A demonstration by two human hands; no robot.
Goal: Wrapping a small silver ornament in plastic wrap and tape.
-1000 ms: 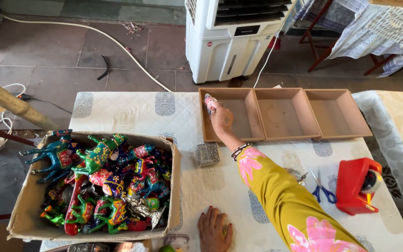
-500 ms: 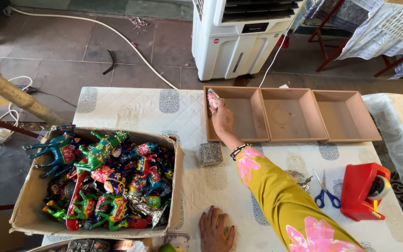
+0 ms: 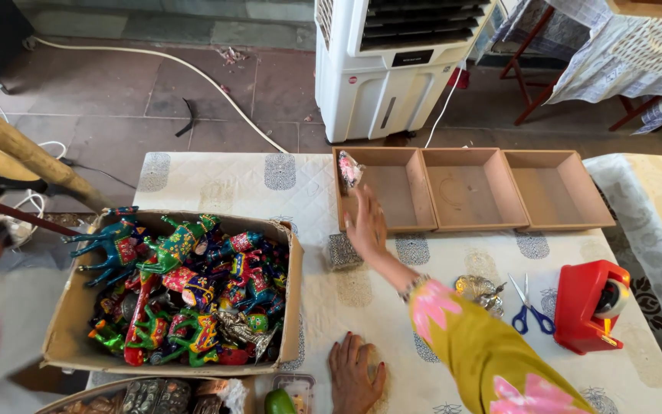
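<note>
Right hand [image 3: 367, 224] withdrew, fingers spread, from wrapped figure [image 3: 349, 170] in left tray [image 3: 384, 188] | left hand [image 3: 355, 373] flat | risk: figure leaned, might topple.

Tiled floor and a cloth-covered worktop in soft daylight

A white air cooler [image 3: 392, 65] stands at 12 o'clock on grey stone tiles [image 3: 116, 100]; a white cable [image 3: 170, 65] trails toward 10 o'clock. A wooden chair [image 3: 568, 84] draped in patterned cloth sits at 2 o'clock. The worktop [image 3: 216, 180] wears a cream quilted cover.
</note>
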